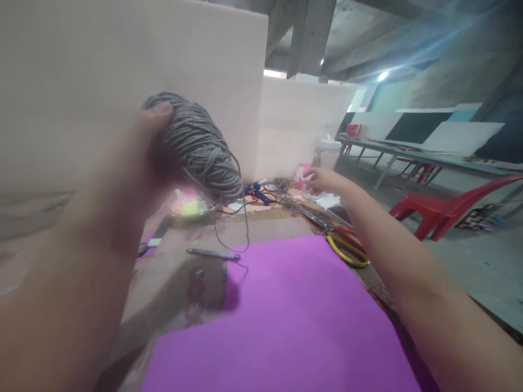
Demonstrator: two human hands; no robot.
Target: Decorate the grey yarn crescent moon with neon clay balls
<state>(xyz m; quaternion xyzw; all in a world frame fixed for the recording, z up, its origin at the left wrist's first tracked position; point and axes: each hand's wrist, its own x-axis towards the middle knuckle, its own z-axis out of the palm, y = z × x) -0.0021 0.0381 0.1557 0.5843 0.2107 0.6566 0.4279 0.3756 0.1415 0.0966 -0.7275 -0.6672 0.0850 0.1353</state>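
Observation:
My left hand (141, 158) is raised above the table and closed around a ball of grey yarn (200, 149); a loose strand hangs down from it toward a pen (213, 254). My right hand (321, 182) reaches far across the table to a pink and white object (303, 175) beside a clear plastic jar (327, 155). Its fingers are blurred, and I cannot tell whether they grip anything. A purple sheet (286, 321) lies flat on the table in front of me.
Scissors with yellow and red handles (341, 239) lie at the sheet's right corner. A blue glue gun (256, 191), a tangle of grey cord (286, 198) and a bright yellow-pink object (188, 207) sit further back. White boards (122, 81) stand behind. A red chair (445, 209) is on the right.

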